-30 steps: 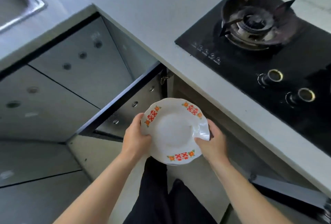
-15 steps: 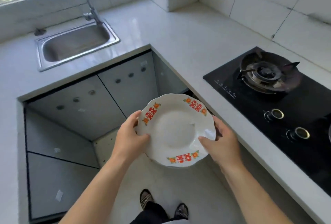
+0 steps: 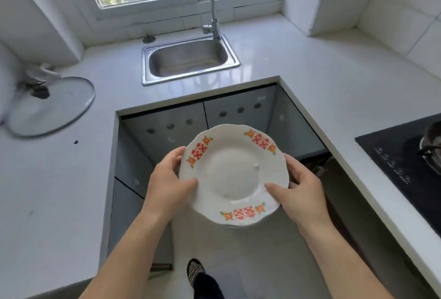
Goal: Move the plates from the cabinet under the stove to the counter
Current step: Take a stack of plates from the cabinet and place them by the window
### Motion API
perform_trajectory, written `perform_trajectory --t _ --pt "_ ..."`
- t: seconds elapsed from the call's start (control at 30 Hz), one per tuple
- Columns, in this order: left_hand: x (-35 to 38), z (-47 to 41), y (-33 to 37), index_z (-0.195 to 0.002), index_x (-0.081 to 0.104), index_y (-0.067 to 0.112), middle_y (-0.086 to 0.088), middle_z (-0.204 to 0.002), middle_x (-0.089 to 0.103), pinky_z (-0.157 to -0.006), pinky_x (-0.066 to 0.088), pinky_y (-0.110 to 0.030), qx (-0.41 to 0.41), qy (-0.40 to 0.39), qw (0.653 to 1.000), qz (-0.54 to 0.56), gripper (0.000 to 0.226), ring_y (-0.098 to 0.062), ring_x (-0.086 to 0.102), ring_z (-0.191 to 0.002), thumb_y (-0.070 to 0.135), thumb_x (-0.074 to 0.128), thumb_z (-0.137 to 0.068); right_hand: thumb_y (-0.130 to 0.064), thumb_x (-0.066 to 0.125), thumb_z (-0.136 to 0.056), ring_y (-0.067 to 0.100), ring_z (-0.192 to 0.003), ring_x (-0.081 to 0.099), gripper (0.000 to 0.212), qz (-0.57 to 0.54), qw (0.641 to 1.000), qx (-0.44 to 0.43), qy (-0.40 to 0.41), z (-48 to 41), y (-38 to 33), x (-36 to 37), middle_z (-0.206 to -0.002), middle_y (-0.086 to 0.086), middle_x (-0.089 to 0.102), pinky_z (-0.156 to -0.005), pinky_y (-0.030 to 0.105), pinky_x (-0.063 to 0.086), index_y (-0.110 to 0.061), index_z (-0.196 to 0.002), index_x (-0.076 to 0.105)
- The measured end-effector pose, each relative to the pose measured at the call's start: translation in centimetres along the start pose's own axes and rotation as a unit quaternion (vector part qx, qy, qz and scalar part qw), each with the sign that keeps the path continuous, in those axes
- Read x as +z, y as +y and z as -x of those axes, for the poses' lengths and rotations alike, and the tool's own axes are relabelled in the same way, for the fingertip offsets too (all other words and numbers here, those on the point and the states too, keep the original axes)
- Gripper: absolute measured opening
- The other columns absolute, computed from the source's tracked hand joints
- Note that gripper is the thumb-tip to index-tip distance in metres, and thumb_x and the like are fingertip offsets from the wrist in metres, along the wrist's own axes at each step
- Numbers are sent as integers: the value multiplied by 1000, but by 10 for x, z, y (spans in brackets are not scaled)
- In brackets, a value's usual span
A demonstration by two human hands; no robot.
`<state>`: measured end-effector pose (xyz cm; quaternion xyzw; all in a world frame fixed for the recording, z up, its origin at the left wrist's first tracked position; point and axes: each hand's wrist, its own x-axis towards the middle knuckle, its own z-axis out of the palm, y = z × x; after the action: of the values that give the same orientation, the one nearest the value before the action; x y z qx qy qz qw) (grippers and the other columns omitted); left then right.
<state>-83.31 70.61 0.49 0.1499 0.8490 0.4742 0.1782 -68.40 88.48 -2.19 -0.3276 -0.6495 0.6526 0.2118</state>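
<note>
A white plate [image 3: 232,174] with a scalloped rim and red-and-orange marks is held flat in the air, above the floor in the counter's inner corner. My left hand [image 3: 168,184] grips its left rim with the thumb on top. My right hand [image 3: 299,191] grips the right rim the same way. A second rim edge shows just under the plate at its near side. The white counter [image 3: 298,69] wraps around on the left, back and right. The cabinet under the stove [image 3: 319,162] shows as a dark gap at the right.
A steel sink [image 3: 188,60] with a tap sits at the back. A glass pot lid [image 3: 51,105] lies on the left counter. The black gas stove [image 3: 405,155] is at the right edge. Grey cabinet doors [image 3: 171,131] line the corner. My foot [image 3: 195,272] is on the tiled floor.
I have stood up and the view has swung left from the stove toward the sink. The plate has risen with both hands still on its rim.
</note>
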Motion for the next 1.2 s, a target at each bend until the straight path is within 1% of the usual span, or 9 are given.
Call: perform_trajectory --t 0.2,0.3,0.5,0.6,0.67,0.8,0.9,1.07,1.2 --pt "-53 -59 -18 -120 50 38 28 -95 59 -51 45 -8 8 9 1000 11 67 5 60 -85 0 67 -67 6 71 -72 -7 -91 63 74 19 999 -23 -21 -39 -25 71 -93 -33 66 -60 18 54 -65 -84 59" --pt "-70 -90 -26 -111 48 45 31 -87 59 -50 44 -8 6 18 1000 18 64 11 59 -81 1 66 -69 7 70 -71 -8 -91 63 75 25 999 -23 -20 -61 -31 101 -93 -34 66 -60 18 54 -65 -84 58" --pt "-73 -139 -30 -120 50 38 28 -95 60 -69 54 -26 -4 -17 1000 14 63 3 59 -89 3 63 -70 4 73 -72 4 -95 64 67 27 999 12 21 -99 -29 121 -99 -29 64 -67 34 60 -38 -121 55" --pt "-66 -167 -22 -123 49 35 31 -95 58 -70 54 -24 11 -39 999 5 63 1 59 -91 4 63 -71 6 71 -73 -6 -88 64 69 23 999 9 20 -119 -31 120 -91 -35 66 -57 23 57 -57 -98 60" --pt "-63 -185 -14 -129 45 33 32 -96 54 -70 51 -21 10 -47 999 -4 67 1 58 -94 4 64 -72 6 70 -73 -5 -86 65 74 24 999 14 16 -136 -33 120 -90 -38 64 -55 22 56 -66 -84 58" --pt "-65 -223 3 -131 43 34 31 -98 54 -65 49 -16 15 -57 998 -26 69 -5 61 -93 6 66 -72 4 73 -72 0 -86 67 69 -1 1000 18 25 -176 -36 127 -90 -37 65 -56 24 57 -58 -99 58" --pt "-66 -255 12 -125 46 39 30 -98 53 -61 45 -12 31 -51 998 -36 65 -5 61 -91 6 67 -72 8 69 -73 -1 -86 67 74 -12 1000 5 26 -203 -42 136 -92 -34 66 -57 22 56 -64 -86 60" --pt "-67 -301 17 -129 46 33 33 -94 51 -62 45 -14 17 -46 999 -16 67 -1 58 -91 5 68 -72 6 71 -71 -1 -87 67 75 -14 999 13 26 -248 -51 149 -93 -33 67 -60 23 57 -66 -84 58" --pt "-65 -351 22 -130 44 32 30 -97 50 -63 47 -16 18 -61 998 -11 66 -9 60 -94 4 65 -74 9 71 -71 -2 -86 67 72 -19 998 18 55 -292 -53 166 -92 -33 67 -59 20 55 -60 -90 60"
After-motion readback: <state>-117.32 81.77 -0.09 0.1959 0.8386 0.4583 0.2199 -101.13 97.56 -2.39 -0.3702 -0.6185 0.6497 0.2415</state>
